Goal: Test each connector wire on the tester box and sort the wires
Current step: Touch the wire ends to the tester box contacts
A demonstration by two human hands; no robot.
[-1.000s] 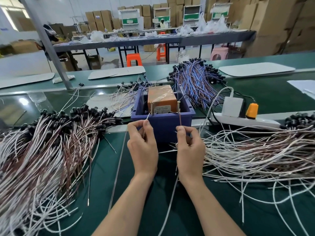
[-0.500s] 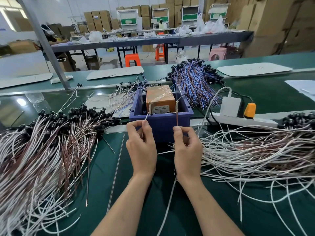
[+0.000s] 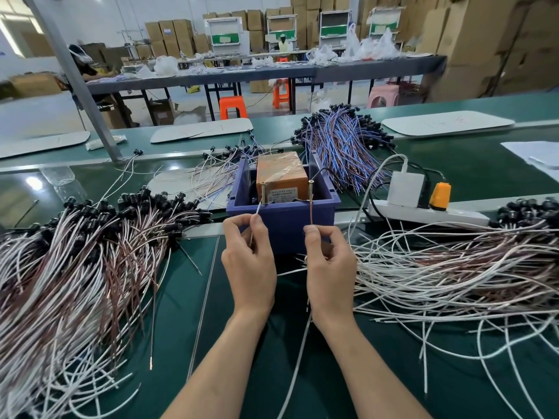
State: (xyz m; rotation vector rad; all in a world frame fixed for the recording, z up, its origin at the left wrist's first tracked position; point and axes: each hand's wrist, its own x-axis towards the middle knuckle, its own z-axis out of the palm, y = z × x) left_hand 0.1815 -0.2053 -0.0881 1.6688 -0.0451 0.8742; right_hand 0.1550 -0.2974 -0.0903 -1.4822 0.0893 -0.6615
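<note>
A: Wire held how?
B: White lead (image 3: 257, 210) pinched in L hand (image 3: 248, 258), brown lead (image 3: 311, 213) in R hand (image 3: 331, 267).
A: Tips?
B: Raised just above fingertips, at the screws (image 3: 263, 192) of tester box (image 3: 281, 213), on table (image 3: 178, 297).

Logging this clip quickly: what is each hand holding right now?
Left hand: pinches a white wire end.
Right hand: pinches a brown wire end.

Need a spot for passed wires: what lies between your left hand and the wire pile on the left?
In the head view, mostly bare green mat lies between the left hand and the left wire pile, crossed by a few thin loose wires.
</note>
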